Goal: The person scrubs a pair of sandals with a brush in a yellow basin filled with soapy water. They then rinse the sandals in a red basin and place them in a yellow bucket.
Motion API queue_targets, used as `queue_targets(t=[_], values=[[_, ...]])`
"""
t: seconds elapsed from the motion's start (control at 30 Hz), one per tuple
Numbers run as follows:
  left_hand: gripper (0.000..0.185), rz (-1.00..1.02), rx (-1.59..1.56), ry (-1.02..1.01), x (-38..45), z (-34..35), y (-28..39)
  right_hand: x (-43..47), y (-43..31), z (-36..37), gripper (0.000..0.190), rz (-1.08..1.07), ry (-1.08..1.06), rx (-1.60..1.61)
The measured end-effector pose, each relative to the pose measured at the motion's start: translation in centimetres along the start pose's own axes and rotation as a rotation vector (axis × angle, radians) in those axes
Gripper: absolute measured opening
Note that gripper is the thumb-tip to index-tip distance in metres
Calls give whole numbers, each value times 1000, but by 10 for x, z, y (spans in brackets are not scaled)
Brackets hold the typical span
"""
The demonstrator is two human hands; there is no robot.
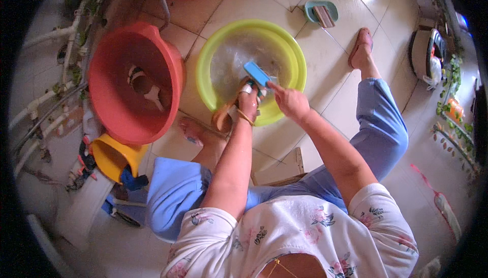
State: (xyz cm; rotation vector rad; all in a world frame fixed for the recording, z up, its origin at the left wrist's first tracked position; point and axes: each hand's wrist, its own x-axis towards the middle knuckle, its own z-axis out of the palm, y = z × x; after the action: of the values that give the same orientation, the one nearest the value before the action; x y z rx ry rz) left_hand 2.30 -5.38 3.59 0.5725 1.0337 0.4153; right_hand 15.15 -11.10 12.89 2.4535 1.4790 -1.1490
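Observation:
My right hand (291,102) grips the handle of a blue scrubbing brush (257,74) above the near part of a yellow-green plastic basin (299,70). Cloudy, sudsy water (244,51) fills the basin's bottom. My left hand (248,101) is closed around a brown item with green and white parts, which looks like a shoe or sandal (223,117). Part of that item hangs over the basin's near left rim; my fingers and the brush hide the rest. The brush head is right beside my left fingers, and contact cannot be made out.
A red tub (173,83) stands left, holding a brown-and-white item (143,83). A yellow bucket (133,154) lies tipped below it. Beyond the basin, a teal dish (310,11) holds a brownish bar (324,16). Pipes and plants line the left; a bin (423,53) stands right.

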Motion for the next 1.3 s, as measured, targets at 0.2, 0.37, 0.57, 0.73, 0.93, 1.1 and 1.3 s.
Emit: queue_targets(t=[0.2, 0.37, 0.57, 0.73, 0.93, 1.1, 1.3], values=[[37, -42, -46, -91, -25, -7, 21, -29, -12, 5, 38, -41, 78, 121], [26, -3, -204, 61, -37, -10, 32, -8, 19, 20, 37, 50, 187, 157], [22, 116, -238, 153, -30, -56, 33, -77, -17, 17, 40, -35, 176, 180], [24, 7, -168, 63, -47, 0, 27, -27, 4, 8, 40, 10, 294, 31], [13, -47, -383, 178, -36, -33, 40, -54, -9, 10, 31, 14, 482, 637], [11, -207, -462, 188, -18, -36, 53, -109, -23, 57, 36, -58, 355, 703], [6, -134, -195, 143, -38, -12, 58, -30, -26, -2, 35, -40, 237, 405]])
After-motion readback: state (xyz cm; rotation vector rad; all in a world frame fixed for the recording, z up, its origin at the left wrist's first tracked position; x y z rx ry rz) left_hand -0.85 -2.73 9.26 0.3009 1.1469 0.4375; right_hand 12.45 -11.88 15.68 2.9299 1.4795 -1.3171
